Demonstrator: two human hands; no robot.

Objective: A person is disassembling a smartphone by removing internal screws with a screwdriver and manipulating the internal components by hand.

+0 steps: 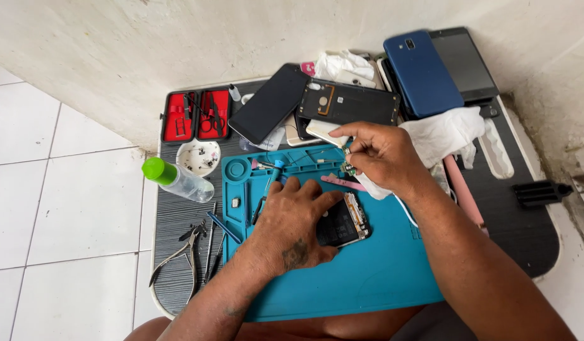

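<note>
My left hand (290, 222) lies palm down on an opened phone (346, 222) in the middle of a blue repair mat (367, 278), holding it still. Just above the phone's top edge, my right hand (381, 153) pinches a small green circuit part (349, 165) between thumb and fingertips. A pink flat pry tool (342, 182) lies on the mat just under that hand. A blue-handled screwdriver (276, 169) rests near the mat's upper left trays.
The mat sits on a dark ribbed tray (178, 218). Several phones and back covers (349, 102) are piled by the wall, with a blue phone (422, 72), white cloths (446, 132), a red tool case (197, 115), a green-capped clear bottle (177, 179), a small white dish (198, 157) and pliers (178, 256).
</note>
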